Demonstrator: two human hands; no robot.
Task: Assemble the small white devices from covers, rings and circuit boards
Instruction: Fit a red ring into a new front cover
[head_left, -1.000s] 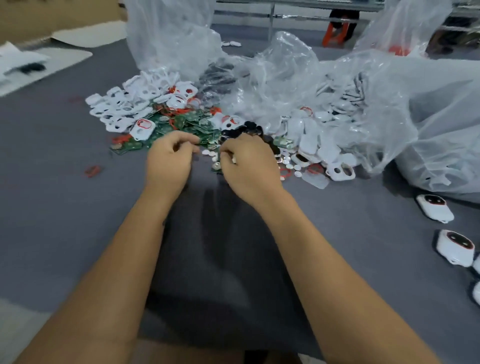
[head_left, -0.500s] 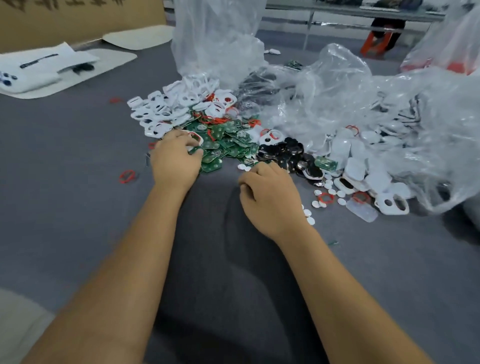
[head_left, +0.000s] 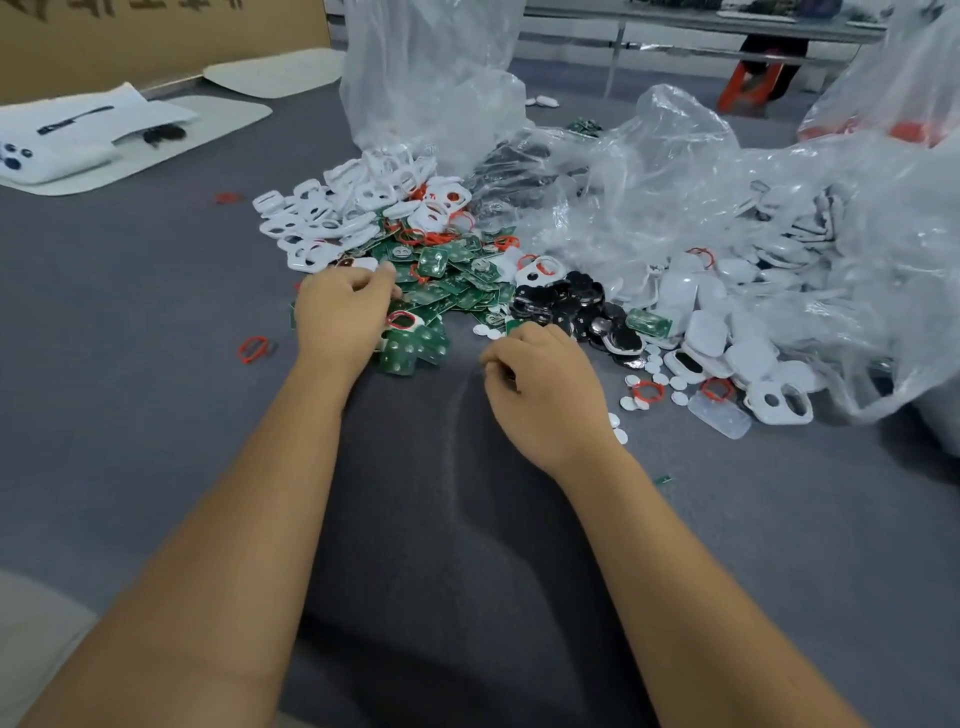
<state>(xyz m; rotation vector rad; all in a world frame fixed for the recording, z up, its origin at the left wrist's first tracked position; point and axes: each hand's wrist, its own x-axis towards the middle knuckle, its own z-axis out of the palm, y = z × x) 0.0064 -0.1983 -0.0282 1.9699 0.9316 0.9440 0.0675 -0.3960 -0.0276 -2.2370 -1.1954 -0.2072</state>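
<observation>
My left hand sits at the near edge of the green circuit boards. Its fingers curl round a white cover with a red ring, which peeks out at the hand's right side. My right hand rests on the grey mat beside the black round parts. Its fingers are curled and its thumb is tucked against them, so anything inside is hidden. White covers are heaped at the back left. More white shells lie to the right, and red rings are scattered about.
Crumpled clear plastic bags rise behind and to the right of the parts. A loose red ring lies left of my left hand. White pads and paper lie at the far left, and a cardboard box stands behind them. Small white discs dot the mat.
My hands have parted. The left one moved to the circuit board pile and now holds a ringed white cover. The right one drew back toward me. The view shifted left.
</observation>
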